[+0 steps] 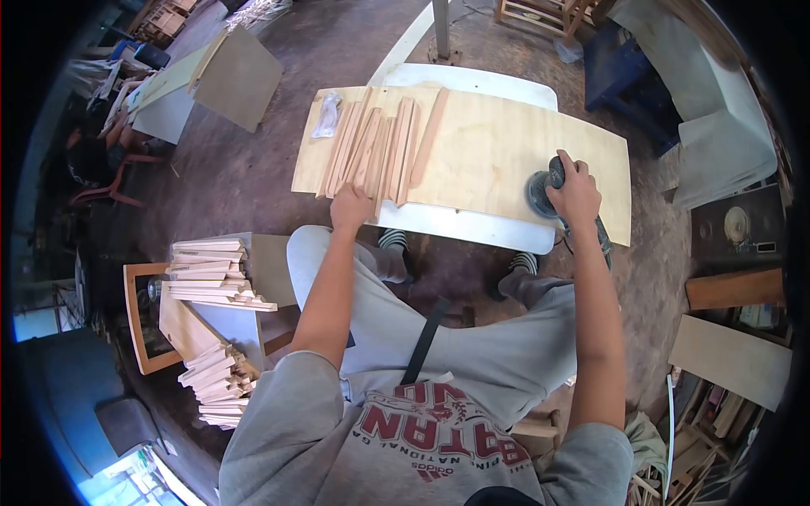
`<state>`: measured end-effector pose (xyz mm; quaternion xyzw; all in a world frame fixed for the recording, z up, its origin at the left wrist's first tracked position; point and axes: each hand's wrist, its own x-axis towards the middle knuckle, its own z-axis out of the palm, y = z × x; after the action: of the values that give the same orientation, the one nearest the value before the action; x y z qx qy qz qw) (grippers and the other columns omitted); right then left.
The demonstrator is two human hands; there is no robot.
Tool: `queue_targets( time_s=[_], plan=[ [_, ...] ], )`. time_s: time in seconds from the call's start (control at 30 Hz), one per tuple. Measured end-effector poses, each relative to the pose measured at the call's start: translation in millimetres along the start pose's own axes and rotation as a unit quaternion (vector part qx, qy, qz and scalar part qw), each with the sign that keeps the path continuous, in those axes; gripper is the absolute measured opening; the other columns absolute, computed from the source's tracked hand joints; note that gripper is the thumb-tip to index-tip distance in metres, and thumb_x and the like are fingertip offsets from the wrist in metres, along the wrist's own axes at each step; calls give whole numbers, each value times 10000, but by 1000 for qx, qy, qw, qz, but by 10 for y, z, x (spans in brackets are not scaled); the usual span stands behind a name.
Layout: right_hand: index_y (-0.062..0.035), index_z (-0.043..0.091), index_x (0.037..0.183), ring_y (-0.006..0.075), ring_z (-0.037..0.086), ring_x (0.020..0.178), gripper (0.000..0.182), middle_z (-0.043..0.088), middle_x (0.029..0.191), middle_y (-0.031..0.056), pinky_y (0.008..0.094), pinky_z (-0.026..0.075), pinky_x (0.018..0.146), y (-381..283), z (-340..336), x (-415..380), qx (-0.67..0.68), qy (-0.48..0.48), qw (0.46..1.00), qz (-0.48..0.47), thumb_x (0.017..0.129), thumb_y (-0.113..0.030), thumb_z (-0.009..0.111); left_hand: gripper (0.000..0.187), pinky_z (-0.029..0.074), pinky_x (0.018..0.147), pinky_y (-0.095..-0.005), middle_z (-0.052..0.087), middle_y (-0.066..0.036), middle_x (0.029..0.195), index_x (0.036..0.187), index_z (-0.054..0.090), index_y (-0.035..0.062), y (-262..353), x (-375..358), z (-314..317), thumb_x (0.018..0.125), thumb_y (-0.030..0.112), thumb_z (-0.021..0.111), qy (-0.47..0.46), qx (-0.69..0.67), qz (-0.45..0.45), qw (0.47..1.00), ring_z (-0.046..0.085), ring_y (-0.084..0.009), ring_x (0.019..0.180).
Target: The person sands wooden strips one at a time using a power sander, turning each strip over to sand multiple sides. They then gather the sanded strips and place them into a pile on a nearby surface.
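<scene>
My left hand is closed at the near ends of a group of wooden strips, gripping the end of one. The strips lie roughly side by side on a pale plywood board, some overlapping at slight angles. My right hand is wrapped over the top of a dark, round-based power sander. The sander rests near the board's right end, apart from the strips, and its rear trails below my wrist. A small clear plastic bag sits at the board's left end.
White panels lie under the board. Stacked strips fill a stand to my left, with another bundle below. An orange-brown frame leans there. A metal post stands beyond the board. A person sits at far left.
</scene>
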<state>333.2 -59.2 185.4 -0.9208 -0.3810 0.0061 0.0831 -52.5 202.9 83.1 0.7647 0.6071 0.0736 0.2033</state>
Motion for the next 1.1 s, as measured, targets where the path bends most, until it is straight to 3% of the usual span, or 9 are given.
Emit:
queue_targets(
  time_s=[0.03, 0.2, 0.27, 0.33, 0.53, 0.73, 0.83, 1.03, 1.1],
  plan=[
    [-359, 518, 1484, 382, 683, 1108, 763, 602, 1386, 130, 491, 606, 864, -4, -7, -8, 1, -2, 1000, 2, 768, -254, 758, 359, 533, 874, -548, 721, -280, 1036, 1112, 626, 0, 17, -40, -2, 1060, 329, 492, 52, -26, 26, 998, 703, -448, 1030],
    [-355, 526, 1483, 380, 685, 1110, 777, 612, 1378, 137, 489, 604, 864, -37, 17, -10, -9, 5, 1000, 15, 747, -260, 758, 315, 516, 734, -439, 646, -141, 819, 1091, 605, 22, 364, -468, 417, 1103, 301, 458, -67, -365, 93, 924, 647, -296, 762],
    [-348, 534, 1485, 383, 687, 1114, 800, 623, 1370, 144, 489, 598, 871, -61, -6, -8, 1, 5, 1000, 11, 722, -261, 760, 321, 496, 681, -383, 587, -72, 760, 1071, 615, 17, 647, -861, 634, 1103, 299, 466, -213, -345, 75, 911, 578, -217, 706],
    [-347, 539, 1488, 381, 686, 1117, 812, 621, 1375, 143, 486, 594, 885, -36, -2, 38, 14, -4, 1000, -19, 714, -259, 765, 339, 411, 561, -244, 533, 33, 765, 1077, 622, 50, 865, -1215, 952, 1119, 352, 474, -290, -424, 65, 856, 480, -68, 644],
    [-342, 556, 1483, 375, 682, 1112, 810, 623, 1373, 149, 478, 603, 883, -245, -138, -107, 44, 1, 995, -88, 715, -227, 785, 438, 408, 553, -236, 529, 30, 746, 1028, 635, 76, 951, -1518, 1074, 1104, 478, 479, -433, -424, -89, 790, 482, -75, 611],
    [-340, 569, 1456, 370, 687, 1053, 804, 635, 1296, 139, 465, 624, 817, -890, -211, -317, 34, -29, 974, -221, 704, -202, 816, 586, 446, 582, -323, 586, -29, 717, 906, 631, 42, 845, -1568, 1398, 1093, 562, 436, -296, -323, 25, 899, 543, -132, 624],
    [-337, 577, 1437, 373, 685, 1040, 782, 634, 1264, 131, 467, 628, 788, -1087, -172, -335, 4, -50, 971, -235, 707, -182, 811, 590, 517, 860, -517, 724, -241, 952, 973, 691, 11, 916, -1588, 1230, 1094, 504, 391, -294, -266, 32, 917, 683, -470, 988],
    [-348, 558, 1443, 376, 693, 1025, 767, 636, 1276, 123, 466, 632, 773, -1032, -124, 108, -28, -37, 981, -188, 734, -161, 783, 559, 511, 809, -508, 692, -245, 884, 936, 658, 1, 936, -1661, 1133, 1095, 481, 419, -247, -255, 78, 932, 674, -463, 918],
    [-357, 548, 1451, 379, 686, 1062, 787, 631, 1299, 126, 468, 631, 781, -1049, -144, 166, -28, -55, 983, -172, 728, -172, 798, 551, 504, 847, -551, 701, -271, 958, 970, 667, 11, 940, -1659, 1146, 1091, 484, 412, -252, -249, 78, 932, 656, -496, 985]
  ],
)
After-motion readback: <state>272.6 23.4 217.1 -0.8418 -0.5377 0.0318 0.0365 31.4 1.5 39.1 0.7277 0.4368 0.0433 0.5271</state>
